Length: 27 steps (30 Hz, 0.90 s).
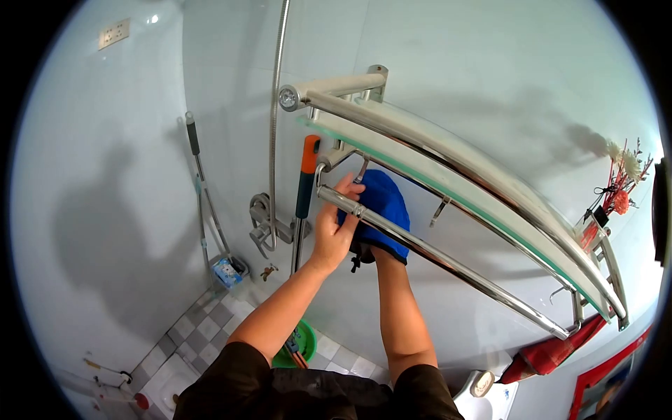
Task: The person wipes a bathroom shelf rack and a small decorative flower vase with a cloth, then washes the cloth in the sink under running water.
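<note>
A blue cloth drawstring cap or bag (383, 204), dark-edged with a small black toggle (355, 264), is up under the metal shelf rack, partly behind its front rail (448, 260). My left hand (334, 227) is at the cloth's left edge behind the rail, fingers curled near a metal hook (362, 169) and thumb lower down, gripping the cloth. From below, my right forearm (400, 308) goes up into the cloth's opening. The cloth covers my right hand, so its fingers do not show.
A glass shelf (448, 185) sits above the rail, with another hook (439, 210) farther right. An orange-and-teal handle (306, 178) stands left of my hands, near a shower hose (274, 126). Below are a green basin (306, 339) and a washbasin (476, 406). Red cloth (549, 353) hangs at right.
</note>
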Each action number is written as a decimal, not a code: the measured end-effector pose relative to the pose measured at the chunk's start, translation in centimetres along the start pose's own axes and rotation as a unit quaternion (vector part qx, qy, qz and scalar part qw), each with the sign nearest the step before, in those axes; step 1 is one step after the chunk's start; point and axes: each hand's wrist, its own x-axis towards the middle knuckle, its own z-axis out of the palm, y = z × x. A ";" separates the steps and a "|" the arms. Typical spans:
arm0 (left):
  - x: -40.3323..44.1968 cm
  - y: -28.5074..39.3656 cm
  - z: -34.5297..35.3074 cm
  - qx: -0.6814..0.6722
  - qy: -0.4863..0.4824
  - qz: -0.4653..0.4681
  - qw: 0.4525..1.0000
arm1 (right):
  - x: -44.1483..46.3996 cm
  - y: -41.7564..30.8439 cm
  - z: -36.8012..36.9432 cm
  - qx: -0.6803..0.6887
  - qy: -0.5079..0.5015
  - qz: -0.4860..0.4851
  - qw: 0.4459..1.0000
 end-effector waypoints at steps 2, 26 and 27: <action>-1.4 -0.5 -1.5 0.014 0.005 -0.011 1.000 | -0.7 3.0 1.9 0.101 0.026 0.059 0.993; -6.5 -4.9 -8.5 -0.075 0.090 -0.226 0.967 | -11.3 -2.6 4.2 0.202 -0.154 0.244 0.936; -4.9 -2.3 -8.3 -0.176 0.127 -0.251 0.943 | -13.1 -0.3 6.1 0.244 -0.144 0.194 0.939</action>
